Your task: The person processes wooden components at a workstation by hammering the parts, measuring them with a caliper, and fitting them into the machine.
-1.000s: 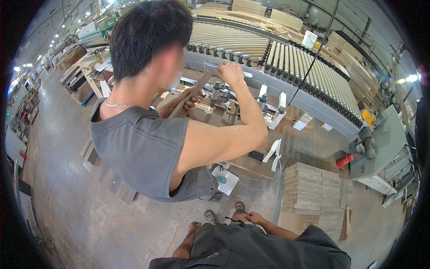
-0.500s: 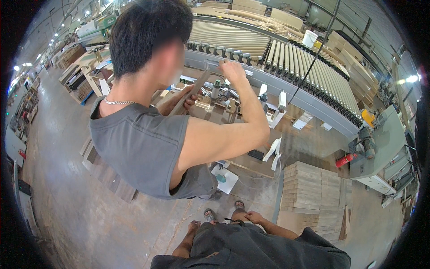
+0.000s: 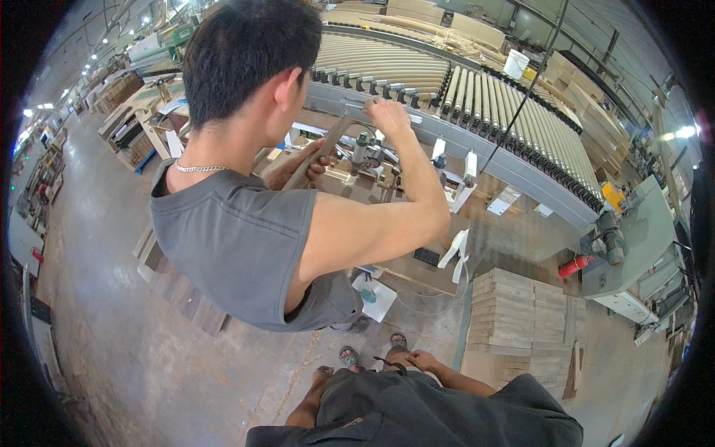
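Note:
My left hand (image 3: 322,375) rests low beside my dark shorts, small in view, with its fingers partly hidden. Against the front of my other thigh lies my right hand (image 3: 424,360), its fingers stretched toward the left and nothing visible in them. In front of me a co-worker in a grey sleeveless shirt (image 3: 231,238) bends over a workbench. One of the co-worker's hands grips a narrow wooden strip (image 3: 324,158); the other hand (image 3: 387,115) is raised at its far end. A clamp-like metal device (image 3: 360,149) stands beside the strip.
A roller conveyor (image 3: 514,112) runs across the back. Stacked wooden planks (image 3: 506,313) stand on the floor at right, near a red fire extinguisher (image 3: 573,266). More planks (image 3: 186,294) lie behind the co-worker. A dark phone-like object (image 3: 426,256) lies on a low board.
The co-worker's head has turned slightly away from me. Both of my hands stay in about the same place, and the wooden strip has barely moved.

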